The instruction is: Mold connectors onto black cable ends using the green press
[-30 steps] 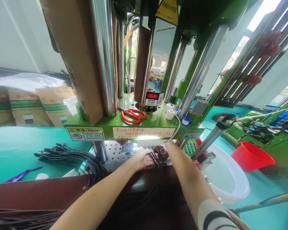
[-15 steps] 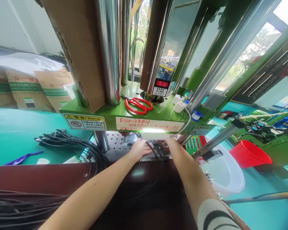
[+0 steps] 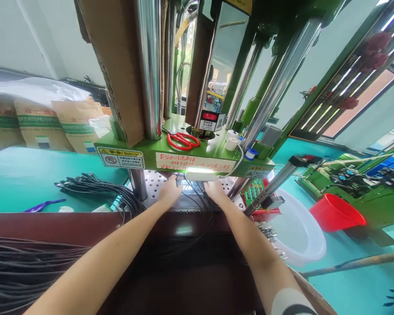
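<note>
Under the green press platen (image 3: 144,151), my left hand (image 3: 169,193) is curled closed at the left side of a metal plate (image 3: 185,202). My right hand (image 3: 216,193) is closed at the plate's right side, thumb toward the middle. What either hand grips is hidden by the fingers and the platen. Several thin black cables (image 3: 202,204) run out between the hands and hang over the dark front edge of the bench.
Red-handled scissors (image 3: 183,141) lie on the platen, below vertical steel columns. A bundle of black cables (image 3: 98,188) rests on the teal table at left. A green keypad (image 3: 252,192), white tub (image 3: 302,249) and red bucket (image 3: 337,213) are at right.
My left hand has moved left, off the cables it was holding and then lying beside. My right hand has come into view from behind the lamp and moved left. The reddish-brown block beside it no longer shows.
</note>
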Tool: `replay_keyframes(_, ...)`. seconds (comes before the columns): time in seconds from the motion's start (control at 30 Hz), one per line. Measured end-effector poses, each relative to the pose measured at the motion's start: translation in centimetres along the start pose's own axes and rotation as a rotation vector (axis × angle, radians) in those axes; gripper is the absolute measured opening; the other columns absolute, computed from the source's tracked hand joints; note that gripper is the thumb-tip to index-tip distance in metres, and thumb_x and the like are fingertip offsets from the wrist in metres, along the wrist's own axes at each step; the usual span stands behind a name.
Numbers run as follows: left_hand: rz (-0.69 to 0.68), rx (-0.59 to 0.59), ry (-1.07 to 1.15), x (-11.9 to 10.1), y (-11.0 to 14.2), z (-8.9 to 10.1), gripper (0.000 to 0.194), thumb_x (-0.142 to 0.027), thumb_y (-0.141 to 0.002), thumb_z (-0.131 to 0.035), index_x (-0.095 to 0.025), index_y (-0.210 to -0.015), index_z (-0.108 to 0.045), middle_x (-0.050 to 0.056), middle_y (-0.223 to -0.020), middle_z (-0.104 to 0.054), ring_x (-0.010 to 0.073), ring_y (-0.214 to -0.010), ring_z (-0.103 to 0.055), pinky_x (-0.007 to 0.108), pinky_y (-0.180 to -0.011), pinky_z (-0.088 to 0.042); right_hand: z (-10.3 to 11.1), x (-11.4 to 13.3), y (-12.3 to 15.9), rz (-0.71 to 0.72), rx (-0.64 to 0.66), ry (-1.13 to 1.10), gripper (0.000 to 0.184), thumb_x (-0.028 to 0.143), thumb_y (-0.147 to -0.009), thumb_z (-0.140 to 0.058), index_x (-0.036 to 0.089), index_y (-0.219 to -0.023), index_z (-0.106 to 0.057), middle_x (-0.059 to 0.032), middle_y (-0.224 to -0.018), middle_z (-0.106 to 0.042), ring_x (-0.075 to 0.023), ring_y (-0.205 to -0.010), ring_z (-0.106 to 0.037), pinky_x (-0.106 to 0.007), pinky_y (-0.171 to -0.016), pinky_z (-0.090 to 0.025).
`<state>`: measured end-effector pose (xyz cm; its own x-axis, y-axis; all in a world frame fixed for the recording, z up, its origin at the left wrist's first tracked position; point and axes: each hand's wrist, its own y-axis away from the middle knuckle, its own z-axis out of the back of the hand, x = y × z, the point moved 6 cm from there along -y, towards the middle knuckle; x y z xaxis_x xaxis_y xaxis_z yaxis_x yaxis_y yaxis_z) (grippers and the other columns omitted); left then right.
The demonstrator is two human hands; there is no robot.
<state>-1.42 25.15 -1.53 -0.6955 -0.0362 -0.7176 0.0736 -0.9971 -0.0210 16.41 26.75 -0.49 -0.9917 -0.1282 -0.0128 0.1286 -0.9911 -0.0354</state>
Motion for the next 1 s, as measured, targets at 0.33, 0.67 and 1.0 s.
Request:
replay_keyframes(0.33,-0.178,0.086,-0.417,-1.0,-0.7,-0.9,0.031,-0.005,-0.077,-0.034,-0.008,-0.098,-0.055,0.022,-0.087,-0.064,0.0306,-0.089,-0.060,0.042,-0.079,-0.042,-0.2,0.0,-0.1,-0.028,-0.028,0.035,0.040,0.023,-0.090,-0.026,0.013,-0.102,-0.062,-0.0141,-0.104,-0.063,-0.0229,-0.095,-0.058,-0.029,-0.079,-0.041)
replay_keyframes(0.67,-0.217,0.042,-0.474,-1.2,-1.2,-0.4,0.030,-0.009,-0.078,-0.037,-0.007,-0.100,-0.058,0.022,-0.087,-0.063,0.0324,-0.087,-0.060,0.042,-0.074,-0.043,1.3,0.9,0.2,-0.021,-0.013,0.036,0.037,0.023,-0.089,-0.030,0.014,-0.099,-0.064,-0.0145,-0.099,-0.065,-0.0236,-0.091,-0.060,-0.030,-0.076,-0.044)
replay_keyframes(1.0,-0.156,-0.151,-0.425,-4.2,0.7,-1.8,0.039,-0.036,-0.081,-0.039,-0.008,-0.099,-0.059,0.019,-0.089,-0.063,0.0300,-0.091,-0.058,0.036,-0.069,-0.046,2.4,2.9,0.9,0.019,-0.051,0.012,0.031,0.016,-0.082,-0.040,0.015,-0.104,-0.061,-0.0138,-0.104,-0.063,-0.0241,-0.093,-0.059,-0.032,-0.074,-0.046)
